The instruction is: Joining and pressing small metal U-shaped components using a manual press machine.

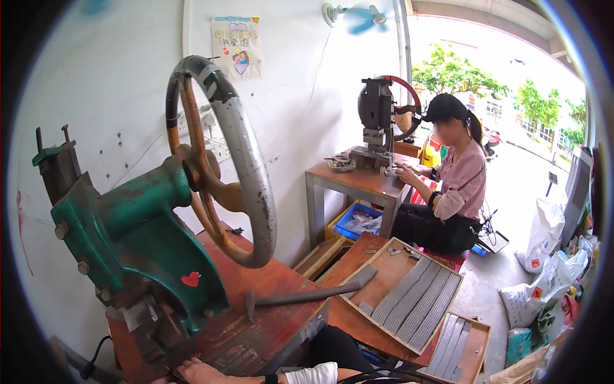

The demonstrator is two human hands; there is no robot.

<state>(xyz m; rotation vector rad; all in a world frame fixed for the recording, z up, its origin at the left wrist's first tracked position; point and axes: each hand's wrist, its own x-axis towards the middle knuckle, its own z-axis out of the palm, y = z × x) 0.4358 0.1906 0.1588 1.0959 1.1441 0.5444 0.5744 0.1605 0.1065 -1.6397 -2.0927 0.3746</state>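
- Right hand (193,370) rests low by the table's near edge, fingers bent; from where I stand, I cannot tell what, if anything, it grips.
- Just beyond it, the green press (167,253) stands at the left of the red-brown table (281,328).
- That press looks heavy and rigid, probably cast metal; the worn rim of its big wheel (254,166) seems the natural hold, perhaps a little slippery where smooth.
- Beneath the press's dark lower end, details blur into shadow.
- Left hand is out of sight, and the right fingertips nearly run out of view.
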